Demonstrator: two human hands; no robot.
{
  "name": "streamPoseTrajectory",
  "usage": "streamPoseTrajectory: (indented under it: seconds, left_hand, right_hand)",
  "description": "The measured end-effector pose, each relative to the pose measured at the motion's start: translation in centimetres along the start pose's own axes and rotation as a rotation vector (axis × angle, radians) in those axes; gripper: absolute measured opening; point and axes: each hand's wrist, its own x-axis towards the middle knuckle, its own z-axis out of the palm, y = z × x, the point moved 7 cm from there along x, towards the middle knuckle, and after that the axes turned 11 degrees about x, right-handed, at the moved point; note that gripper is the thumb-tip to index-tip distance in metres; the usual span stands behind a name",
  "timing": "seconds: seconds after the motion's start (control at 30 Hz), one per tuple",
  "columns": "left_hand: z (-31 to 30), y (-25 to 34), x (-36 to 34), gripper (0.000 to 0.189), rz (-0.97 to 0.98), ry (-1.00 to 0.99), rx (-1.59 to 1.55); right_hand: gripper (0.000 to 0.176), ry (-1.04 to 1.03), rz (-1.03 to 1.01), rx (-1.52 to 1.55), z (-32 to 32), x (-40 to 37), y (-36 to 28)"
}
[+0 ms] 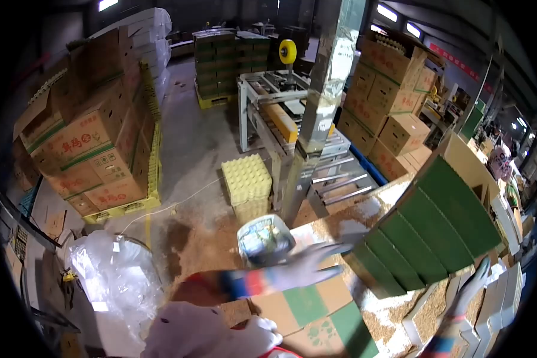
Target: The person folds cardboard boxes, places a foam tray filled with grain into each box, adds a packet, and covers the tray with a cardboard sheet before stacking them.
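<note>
A tilted stack of green-edged flat cartons (435, 232) fills the right of the frame, its upper end lost in clutter. The gloved left hand (307, 265), motion-blurred, reaches flat and open to the stack's lower left edge; contact is unclear. The right hand (472, 285), fingers spread, lies against its lower right corner. A blurred round container (265, 238) sits behind the left hand.

box (435, 232): matt cardboard | bag (110, 274): glossy plastic | trays (246, 179): rough pulp
</note>
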Motion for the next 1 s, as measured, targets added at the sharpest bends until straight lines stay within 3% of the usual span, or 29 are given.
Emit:
streamPoseTrajectory:
  seconds: [0.07, 0.1, 0.13, 0.17, 0.2, 0.23, 0.27, 0.37, 0.43, 0.5, 0.6, 0.63, 0.7, 0.73, 0.77, 0.83, 0.9, 0.93, 1.0]
  left_hand:
    - [-5.1, -0.7, -10.6, 0.056, -0.063, 0.204, 0.107]
    - [-4.4, -4.9, -16.8, 0.047, -0.368, 0.417, -0.134]
    - [-3.8, -9.0, -22.5, 0.043, -0.584, 0.625, -0.184]
    - [-1.8, -14.4, -26.6, 0.037, -0.802, 0.555, -0.542]
    - [-2.9, -12.3, -26.1, 0.035, -0.710, 0.390, -0.492]
    - [-0.8, -13.9, -26.7, 0.039, -0.822, 0.385, -0.614]
    - [1.3, -15.4, -27.3, 0.042, -0.938, 0.392, -0.735]
    - [-0.3, -7.6, -23.0, 0.041, -0.910, 0.304, -0.547]
    - [3.5, -9.8, -24.8, 0.040, -0.840, 0.328, -0.601]
    - [7.1, -9.3, -26.3, 0.042, -0.837, 0.422, -0.593]
    - [11.7, -6.8, -28.3, 0.049, -0.760, 0.312, -0.400]
    - [12.5, -7.0, -28.5, 0.054, -0.772, 0.145, -0.334]
    - [13.7, -7.5, -28.5, 0.064, -0.776, -0.175, -0.194]
    - [10.3, -2.7, -27.2, 0.075, -0.725, -0.217, 0.370]
    - [7.8, 3.5, -25.1, 0.079, -0.550, -0.094, 0.425]
    - [7.3, 9.1, -22.3, 0.084, -0.007, -0.049, 0.514]
    - [8.0, 17.2, -21.3, 0.084, 0.207, -0.619, 0.284]
    - [9.0, 17.8, -23.1, 0.085, 0.474, -0.692, 0.408]
    - [7.0, 21.9, -22.6, 0.084, 0.739, -0.921, 0.325]
  right_hand:
    - [0.042, -0.069, -0.280, -0.202, -0.4, -8.5, -1.0]
    - [0.054, -0.273, -0.283, -0.258, 1.9, -14.9, -3.6]
    - [0.067, -0.594, -0.215, -0.358, 6.3, -21.6, -7.0]
    - [0.080, -0.852, -0.183, -0.500, 9.3, -27.8, -9.1]
    - [0.094, -1.008, -0.157, -0.588, 11.0, -32.6, -9.8]
    - [0.101, -1.091, -0.115, -0.572, 11.2, -36.2, -9.3]
    - [0.111, -1.101, -0.045, -0.511, 10.2, -39.8, -7.2]
    - [0.116, -1.054, -0.044, -0.574, 7.5, -42.5, -6.9]
    - [0.118, -1.042, -0.029, -0.587, 3.5, -43.5, -6.0]
    - [0.118, -1.055, 0.045, -0.626, -0.5, -43.3, -6.2]
    - [0.110, -1.050, 0.138, -0.817, -5.1, -44.0, -6.4]
    - [0.108, -1.046, 0.183, -0.925, -6.3, -44.8, -6.6]
    - [0.107, -0.948, 0.070, -0.852, -8.2, -47.0, -7.4]
    - [0.101, -0.981, 0.087, -0.865, -8.5, -47.7, -8.3]
    - [0.086, -0.973, 0.058, -0.867, -8.7, -48.6, -9.1]
    - [0.071, -0.971, -0.102, -0.961, -9.1, -50.7, -9.6]
    - [0.058, -1.002, -0.088, -0.775, -9.0, -49.3, -13.9]
    - [0.052, -1.004, -0.098, -0.676, -9.4, -47.5, -16.8]
    - [0.039, -0.949, -0.256, -0.697, -10.1, -42.6, -21.0]
